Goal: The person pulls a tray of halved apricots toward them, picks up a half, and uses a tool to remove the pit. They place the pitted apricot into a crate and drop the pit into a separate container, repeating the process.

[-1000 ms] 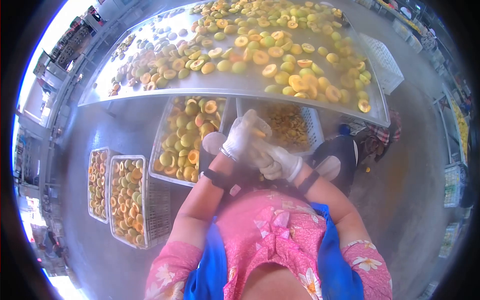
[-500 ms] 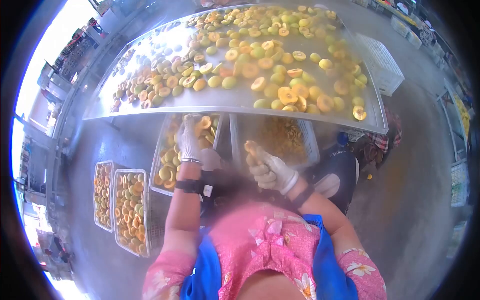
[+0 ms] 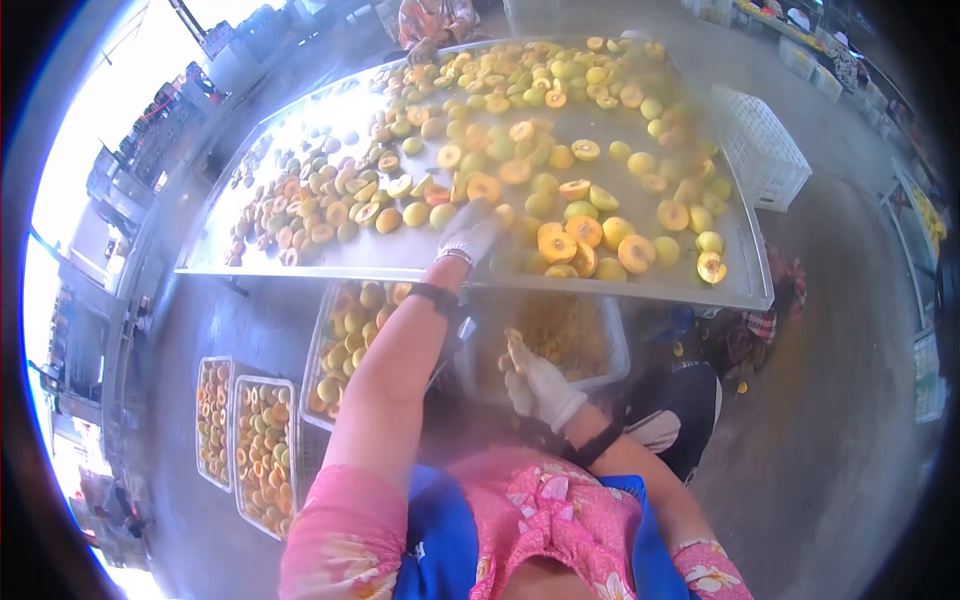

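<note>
My left hand (image 3: pixel 468 235), in a white glove, reaches over the near edge of the metal table (image 3: pixel 330 270). Its blurred fingertips are at the halved yellow peaches (image 3: pixel 441 216) lying there. Lower down, in front of my body, is my gloved right hand (image 3: pixel 543 388). Its fingers are curled, with a yellowish tip sticking up at the thumb side; what it holds I cannot make out. Beneath the table edge stand a crate of peach halves (image 3: pixel 350 335) on the left and a white crate (image 3: pixel 622 345) with wet orange-brown scraps on the right.
Two filled crates (image 3: pixel 265 455) stand on the floor at left. An upturned-looking white crate (image 3: pixel 765 150) is beyond the table's right side. Across the table a person (image 3: pixel 435 22) sits with hands near the fruit. My knee (image 3: pixel 690 410) is at right.
My left hand has moved from above the left crate up and right onto the table's fruit. My right hand has dropped slightly. The camera view has tilted, showing more of the person opposite.
</note>
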A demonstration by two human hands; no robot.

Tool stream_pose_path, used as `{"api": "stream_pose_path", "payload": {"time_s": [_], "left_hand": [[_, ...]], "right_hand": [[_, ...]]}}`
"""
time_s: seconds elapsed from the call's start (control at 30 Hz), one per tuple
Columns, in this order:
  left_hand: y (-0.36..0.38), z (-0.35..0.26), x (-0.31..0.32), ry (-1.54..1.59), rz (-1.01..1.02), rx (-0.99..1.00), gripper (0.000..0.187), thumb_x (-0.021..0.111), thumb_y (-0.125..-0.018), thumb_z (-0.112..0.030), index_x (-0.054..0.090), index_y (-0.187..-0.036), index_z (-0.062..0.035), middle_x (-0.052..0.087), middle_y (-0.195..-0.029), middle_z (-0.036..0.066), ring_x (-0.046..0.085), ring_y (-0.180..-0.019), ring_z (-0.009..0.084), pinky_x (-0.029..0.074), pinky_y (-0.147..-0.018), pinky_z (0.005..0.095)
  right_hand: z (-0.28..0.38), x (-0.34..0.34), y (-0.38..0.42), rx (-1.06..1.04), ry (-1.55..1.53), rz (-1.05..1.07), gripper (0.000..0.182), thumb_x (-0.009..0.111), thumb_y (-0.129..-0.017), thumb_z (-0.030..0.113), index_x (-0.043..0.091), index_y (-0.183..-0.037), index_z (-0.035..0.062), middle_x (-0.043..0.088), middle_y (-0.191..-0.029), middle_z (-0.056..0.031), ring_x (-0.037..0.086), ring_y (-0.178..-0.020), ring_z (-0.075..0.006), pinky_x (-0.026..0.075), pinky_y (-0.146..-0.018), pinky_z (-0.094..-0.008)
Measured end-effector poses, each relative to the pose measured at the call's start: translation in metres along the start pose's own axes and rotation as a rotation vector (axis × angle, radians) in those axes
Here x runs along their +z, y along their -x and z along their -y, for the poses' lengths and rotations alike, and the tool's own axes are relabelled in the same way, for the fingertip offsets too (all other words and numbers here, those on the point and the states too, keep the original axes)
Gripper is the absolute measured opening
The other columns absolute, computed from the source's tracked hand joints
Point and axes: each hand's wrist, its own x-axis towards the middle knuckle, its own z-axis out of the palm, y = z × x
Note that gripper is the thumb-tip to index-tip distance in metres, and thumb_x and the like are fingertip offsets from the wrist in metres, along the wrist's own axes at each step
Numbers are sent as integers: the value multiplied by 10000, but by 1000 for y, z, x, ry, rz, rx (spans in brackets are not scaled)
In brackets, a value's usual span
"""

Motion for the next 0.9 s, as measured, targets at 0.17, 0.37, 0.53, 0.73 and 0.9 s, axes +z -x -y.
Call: {"api": "stream_pose_path", "payload": {"time_s": [0.17, 0.37, 0.53, 0.73, 0.9], "left_hand": [[4, -29, -4, -220, 16, -56, 648, 676, -840, -395, 522, -1373, -60, 562, -1347, 206, 520, -1270, 329, 396, -1068, 365], [30, -11, -8, -227, -60, 100, 501, 727, -775, -378, 639, -1174, -87, 631, -1155, 180, 587, -1129, 282, 477, -942, 370], [60, 19, -3, 1250, -153, -65, 251, 606, -901, -153, 577, -1134, -66, 591, -1086, 76, 629, -1022, 241, 562, -828, 402], [125, 20, -15, 1782, -74, -31, 280, 565, -951, -256, 550, -1090, -13, 610, -1078, 150, 634, -1029, 327, 560, -908, 512], [155, 40, -8, 1326, -208, 251, 317, 528, -984, -327, 572, -1089, -31, 626, -1080, 151, 632, -1045, 329, 553, -918, 519]], "right_hand": [[6, 3, 5, -72, 135, -63, 423, 504, -968, 575, 570, -948, 158, 447, -585, 61, 376, -396, -85, 273, -369, -244], [4, -6, -7, -155, 758, -294, 372, 450, -1009, 480, 535, -1017, 119, 519, -656, -13, 473, -422, -158, 365, -390, -318], [-4, -57, -29, -587, 1697, -647, 371, 416, -1010, 386, 541, -1079, 44, 650, -884, -307, 657, -825, -444, 508, -678, -511], [-15, -38, 0, -59, 2042, -333, 412, 436, -975, 365, 613, -1151, 37, 652, -1118, -262, 643, -992, -432, 476, -897, -510], [-34, -67, -13, -105, 1893, -470, 484, 387, -991, 421, 551, -1191, 12, 669, -1051, -277, 645, -989, -442, 510, -840, -505]]}}
